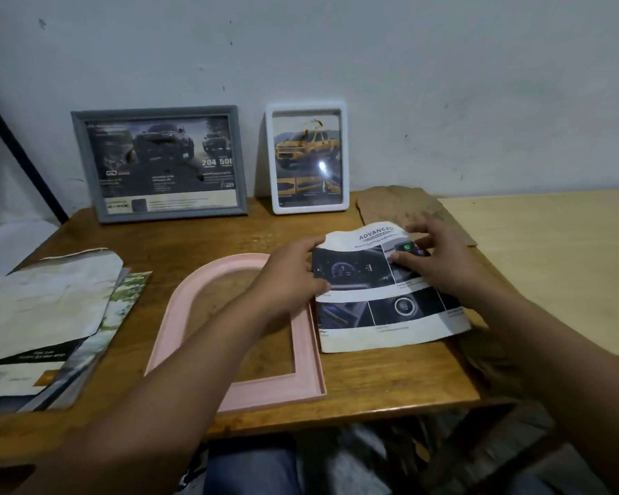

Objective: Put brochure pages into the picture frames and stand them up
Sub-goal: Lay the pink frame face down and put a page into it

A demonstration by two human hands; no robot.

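An arched pink picture frame (302, 355) lies flat and empty on the wooden table (390, 380). Just right of it lies a brochure page (383, 316) with car-interior photos and the heading "ADVANCED". My left hand (290, 276) grips the page's left edge, thumb on top. My right hand (440, 260) presses its fingertips on the page's upper right part. At the back, a grey frame (158, 162) and a white frame (306, 159) stand against the wall, each with a truck page inside.
A loose pile of brochure pages (47, 323) lies at the table's left. A brown backing board (404, 205) lies behind the page. A lighter table (551, 266) adjoins on the right. The wall runs close behind the frames.
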